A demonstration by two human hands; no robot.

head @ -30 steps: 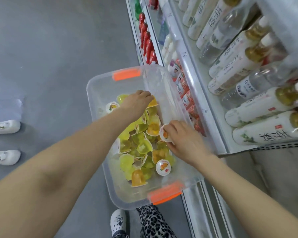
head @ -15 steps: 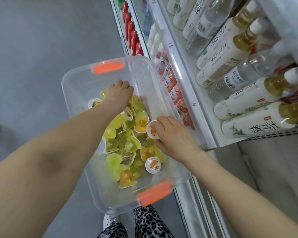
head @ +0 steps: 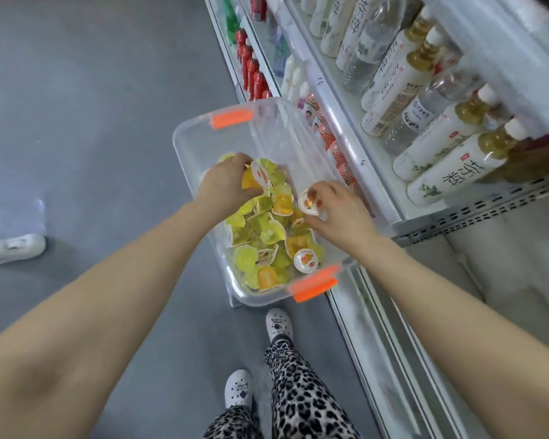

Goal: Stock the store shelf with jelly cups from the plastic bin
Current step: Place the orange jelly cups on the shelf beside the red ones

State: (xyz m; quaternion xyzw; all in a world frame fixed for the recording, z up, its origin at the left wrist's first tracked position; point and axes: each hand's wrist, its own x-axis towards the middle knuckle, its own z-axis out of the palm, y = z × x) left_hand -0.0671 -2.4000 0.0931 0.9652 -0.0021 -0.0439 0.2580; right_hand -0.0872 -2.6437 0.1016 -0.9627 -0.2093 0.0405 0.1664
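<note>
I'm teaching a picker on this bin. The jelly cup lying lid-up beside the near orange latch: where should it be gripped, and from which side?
Probably pinch the jelly cup across its lid rim, coming down from above: the lid faces up uncovered, its body is sunk among other cups, and the bin wall stands close beside it.

Clear glossy plastic bin [head: 197,160] (orange clips), translucent shiny jelly cups [head: 267,236], perforated metal shelf [head: 476,213].

Arms outstretched; left hand [head: 226,185] grips jelly cup [head: 253,180], right hand [head: 341,213] pinches another.
</note>
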